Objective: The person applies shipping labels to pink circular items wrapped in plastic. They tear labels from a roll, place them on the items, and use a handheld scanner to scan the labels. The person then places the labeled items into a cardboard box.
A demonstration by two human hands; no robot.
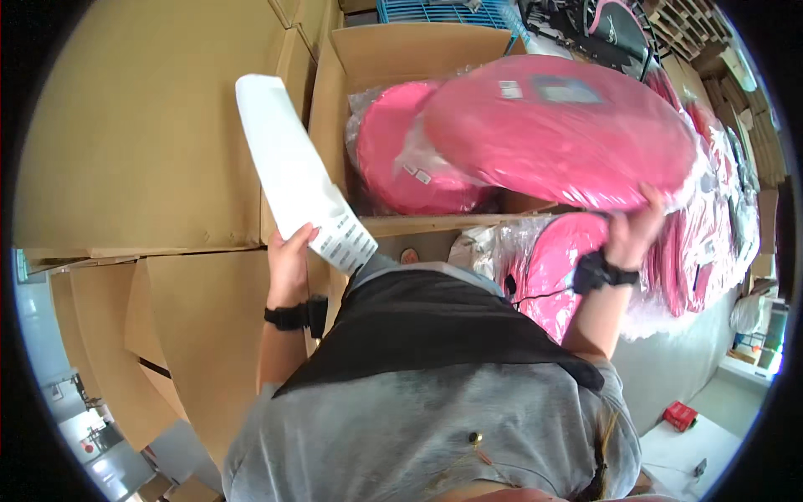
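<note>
My left hand (290, 261) is closed on a long white strip of labels (288, 163), pinching it near its printed lower end. The strip slants up and left beside an open cardboard carton (418, 48). At the right, my right hand (633, 236) grips the near edge of a large round pink package (560, 138) in clear plastic. This package is tilted over the carton's right side and slightly blurred. Inside the carton lies another pink bagged round package (401, 125), partly covered by the held one. Each wrist wears a black band.
Large cardboard boxes (150, 125) stand along the left. More pink bagged packages (682, 243) are piled at the right, and one bagged pink package (577, 251) is just below the carton. A blue wire rack (443, 12) is behind it. A red box (680, 416) sits at lower right.
</note>
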